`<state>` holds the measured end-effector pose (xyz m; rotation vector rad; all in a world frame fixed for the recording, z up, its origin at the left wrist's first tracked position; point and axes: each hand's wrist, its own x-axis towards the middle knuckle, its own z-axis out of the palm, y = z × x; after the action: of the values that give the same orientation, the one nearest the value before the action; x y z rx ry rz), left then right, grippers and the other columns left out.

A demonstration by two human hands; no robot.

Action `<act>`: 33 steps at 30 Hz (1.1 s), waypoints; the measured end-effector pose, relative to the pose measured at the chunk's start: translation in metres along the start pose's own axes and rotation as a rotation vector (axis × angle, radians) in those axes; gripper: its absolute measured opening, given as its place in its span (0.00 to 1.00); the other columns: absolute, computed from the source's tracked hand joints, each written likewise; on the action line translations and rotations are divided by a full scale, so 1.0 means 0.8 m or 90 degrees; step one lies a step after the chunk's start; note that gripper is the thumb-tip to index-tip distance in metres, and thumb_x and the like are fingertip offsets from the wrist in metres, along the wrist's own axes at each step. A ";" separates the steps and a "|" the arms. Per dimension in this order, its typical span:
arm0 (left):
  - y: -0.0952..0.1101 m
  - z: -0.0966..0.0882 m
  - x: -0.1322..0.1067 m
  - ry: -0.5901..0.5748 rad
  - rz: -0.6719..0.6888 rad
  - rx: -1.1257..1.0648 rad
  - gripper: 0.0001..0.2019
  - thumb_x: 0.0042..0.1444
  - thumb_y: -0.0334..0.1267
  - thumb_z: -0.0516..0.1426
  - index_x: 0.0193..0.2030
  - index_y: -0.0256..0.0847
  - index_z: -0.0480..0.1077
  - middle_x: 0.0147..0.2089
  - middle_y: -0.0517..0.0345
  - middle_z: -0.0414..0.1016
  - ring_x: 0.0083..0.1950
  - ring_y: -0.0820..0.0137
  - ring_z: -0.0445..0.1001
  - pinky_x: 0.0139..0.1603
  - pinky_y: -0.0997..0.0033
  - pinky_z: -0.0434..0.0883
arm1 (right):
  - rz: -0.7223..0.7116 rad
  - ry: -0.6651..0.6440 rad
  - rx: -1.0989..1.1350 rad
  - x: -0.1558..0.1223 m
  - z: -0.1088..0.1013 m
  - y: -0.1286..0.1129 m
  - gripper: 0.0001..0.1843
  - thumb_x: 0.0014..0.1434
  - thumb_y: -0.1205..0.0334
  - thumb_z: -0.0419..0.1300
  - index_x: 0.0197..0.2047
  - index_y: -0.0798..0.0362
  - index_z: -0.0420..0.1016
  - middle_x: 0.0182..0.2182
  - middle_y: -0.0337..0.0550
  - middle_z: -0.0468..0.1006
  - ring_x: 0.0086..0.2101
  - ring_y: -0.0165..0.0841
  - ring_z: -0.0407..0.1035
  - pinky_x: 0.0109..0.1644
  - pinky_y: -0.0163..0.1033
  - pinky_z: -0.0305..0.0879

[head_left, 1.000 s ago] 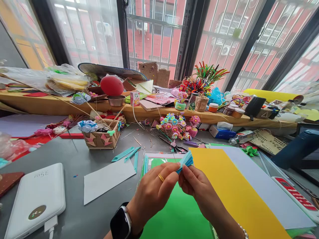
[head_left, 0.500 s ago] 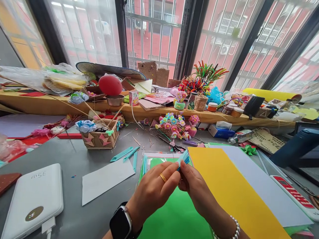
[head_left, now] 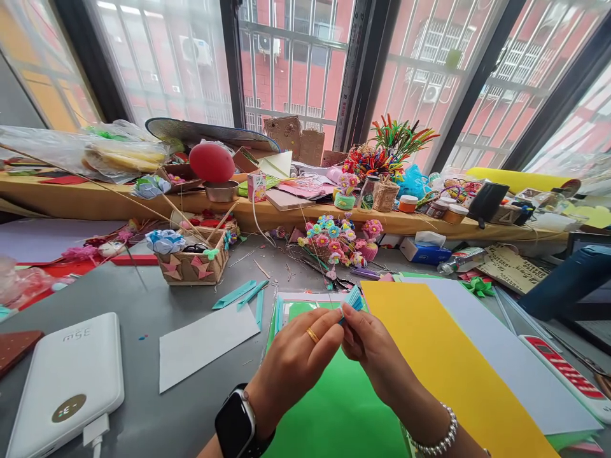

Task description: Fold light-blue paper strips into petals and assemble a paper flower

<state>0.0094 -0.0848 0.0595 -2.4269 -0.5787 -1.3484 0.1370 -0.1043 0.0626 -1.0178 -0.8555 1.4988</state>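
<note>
A small stack of folded blue paper (head_left: pixel 354 299) fans out above my fingertips, over a green sheet (head_left: pixel 341 407). My left hand (head_left: pixel 300 356), with a ring and a watch, pinches its lower left end. On the other side my right hand (head_left: pixel 375 346), with a beaded bracelet, grips the same paper between thumb and fingers. A thin line like thread or wire (head_left: pixel 323 275) rises from the fingertips toward the upper left. The fingers hide the paper's lower part. Folded blue strips (head_left: pixel 238 294) lie left of my hands, beside a white paper rectangle (head_left: pixel 207 350).
Yellow paper (head_left: pixel 443 356) and pale sheets lie right of my hands. A white power bank (head_left: pixel 71 375) sits at the left. Behind stand a decorated box (head_left: pixel 191 267) and small craft flowers (head_left: pixel 334 238). A red calculator-like device (head_left: pixel 563 375) lies far right.
My right thumb has shifted slightly left across the folded paper, and the paper's fan tilts more to the right. The thin line now shows more clearly above my fingers.
</note>
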 end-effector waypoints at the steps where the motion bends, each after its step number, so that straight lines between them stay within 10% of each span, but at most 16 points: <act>1: 0.000 0.001 0.000 0.009 0.002 0.001 0.06 0.50 0.24 0.50 0.34 0.37 0.62 0.35 0.50 0.75 0.37 0.68 0.73 0.36 0.70 0.71 | 0.003 0.004 -0.002 0.000 0.000 0.000 0.24 0.45 0.45 0.57 0.15 0.54 0.53 0.12 0.28 0.50 0.16 0.20 0.41 0.21 0.34 0.33; 33: 0.011 0.000 0.004 0.047 -0.027 -0.043 0.06 0.52 0.25 0.48 0.34 0.35 0.63 0.35 0.50 0.74 0.38 0.67 0.72 0.37 0.67 0.73 | -0.013 0.065 0.114 -0.002 0.007 0.000 0.17 0.43 0.58 0.62 0.19 0.54 0.55 0.14 0.28 0.50 0.17 0.21 0.42 0.19 0.30 0.41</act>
<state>0.0147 -0.0918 0.0617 -2.4183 -0.5782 -1.4905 0.1320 -0.1055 0.0647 -0.9408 -0.6456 1.4658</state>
